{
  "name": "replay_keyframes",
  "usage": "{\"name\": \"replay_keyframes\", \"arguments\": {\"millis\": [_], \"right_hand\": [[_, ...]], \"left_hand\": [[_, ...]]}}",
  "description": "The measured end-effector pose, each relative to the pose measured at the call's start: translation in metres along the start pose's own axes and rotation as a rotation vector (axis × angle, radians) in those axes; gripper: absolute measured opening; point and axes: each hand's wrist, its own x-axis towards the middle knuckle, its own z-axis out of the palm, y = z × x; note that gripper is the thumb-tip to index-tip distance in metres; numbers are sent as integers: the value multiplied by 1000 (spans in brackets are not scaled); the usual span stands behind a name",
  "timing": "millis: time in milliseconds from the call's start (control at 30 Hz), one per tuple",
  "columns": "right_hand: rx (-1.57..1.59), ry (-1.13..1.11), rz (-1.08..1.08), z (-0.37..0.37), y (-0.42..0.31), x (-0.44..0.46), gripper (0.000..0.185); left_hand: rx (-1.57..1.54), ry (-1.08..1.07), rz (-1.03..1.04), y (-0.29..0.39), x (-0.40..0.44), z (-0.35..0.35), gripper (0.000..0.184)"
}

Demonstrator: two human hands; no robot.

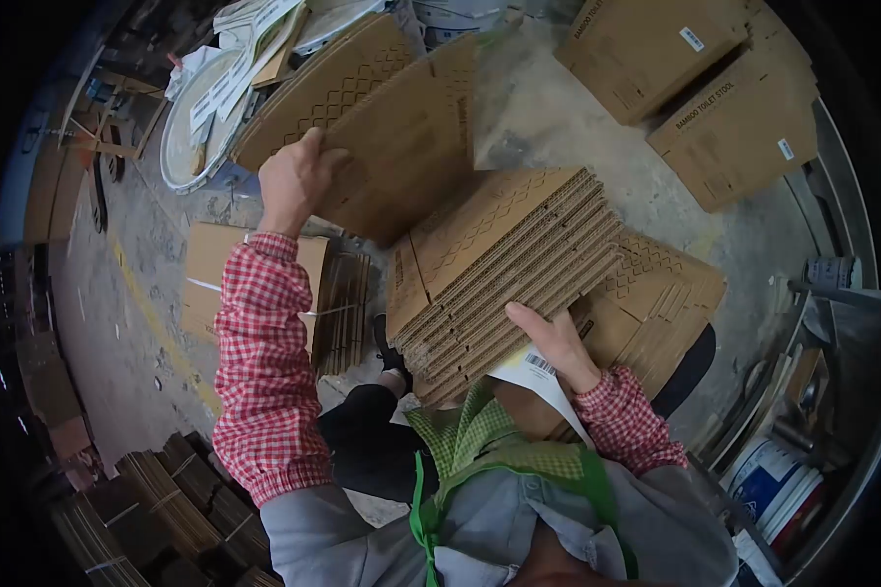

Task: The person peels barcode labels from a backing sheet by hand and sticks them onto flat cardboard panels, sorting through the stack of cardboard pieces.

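My left hand grips the upper edge of a flattened cardboard carton, which stands tilted up at the far side of a stack. This stack of flattened cartons lies in front of me, its layered edges facing my body. My right hand is at the near edge of the stack, thumb along the cardboard and the other fingers mostly hidden. A white label sheet with a barcode passes under that hand and appears held in it. More flattened cartons lie under and to the right of the stack.
Two cartons printed "Bamboo Toilet Stool" stand at the upper right. Strapped cardboard bundles lie on the left, with others lower left. A round-topped drum bears papers. A paint bucket stands among clutter at right.
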Motion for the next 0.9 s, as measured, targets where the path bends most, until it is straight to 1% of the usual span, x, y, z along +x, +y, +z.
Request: {"name": "replay_keyframes", "arguments": {"millis": [33, 67, 100, 167, 200, 267, 300, 333, 367, 400, 433, 467, 500, 533, 567, 600, 633, 700, 733, 800, 867, 900], "right_hand": [[34, 18, -9, 0, 4, 0, 43], [70, 36, -11, 2, 6, 1, 44], [61, 5, -16, 1, 3, 2, 44], [40, -2, 6, -1, 8, 4, 45], [19, 8, 14, -1, 9, 4, 45], [57, 11, 28, 4, 6, 5, 47], [112, 13, 5, 8, 7, 6, 48], [165, 36, -20, 6, 9, 4, 49], [23, 64, 30, 6, 9, 7, 51], [-112, 95, 89, 6, 8, 13, 54], [-143, 108, 60, 6, 14, 22, 58], [-172, 101, 37, 9, 20, 32, 62], [-101, 85, -16, 13, 22, 39, 65], [-34, 55, -64, 19, 22, 48, 68], [-36, 51, -57, 18, 23, 52, 68], [-82, 31, -26, 20, 21, 55, 67], [-129, 11, 6, 23, 15, 60, 65], [37, -148, -134, 25, 1, 61, 51], [-23, -161, -115, 18, -1, 65, 52], [-138, -151, -28, 12, -19, 58, 49], [-203, -246, 142, -6, -14, 71, 53], [-198, -230, 143, -1, -24, 61, 52]], "left_hand": [[38, -22, 7, 12, -4, -11, 34], [-11, 62, 41, 20, -9, -25, 32], [-3, 58, 26, 21, -16, -44, 32], [-159, 120, -11, 22, -29, -81, 29], [-291, 239, 35, 16, -39, -94, 23], [-432, 234, -138, 5, -65, -126, 17], [-544, 261, -158, 14, -83, -151, 15], [-724, 337, -258, 15, -102, -162, 11], [-675, 355, -359, 4, -121, -176, 13], [-677, 437, -372, 19, -136, -191, 20], [-756, 555, -394, 17, -150, -195, 25], [-717, 669, -435, 24, -161, -202, 26], [-666, 787, -488, 30, -174, -208, 26], [-670, 773, -482, 23, -185, -211, 26], [-673, 871, -510, 18, -202, -210, 30], [-669, 972, -547, 16, -216, -210, 35], [-659, 970, -565, 10, -223, -213, 35], [-682, 1104, -669, 4, -240, -222, 34], [-411, 1044, -591, -9, -253, -224, 30], [-186, 881, -370, -98, -308, -228, 33], [-1139, 1002, -420, -66, -295, -229, 30], [-1279, 979, -389, -62, -298, -225, 30]]}}
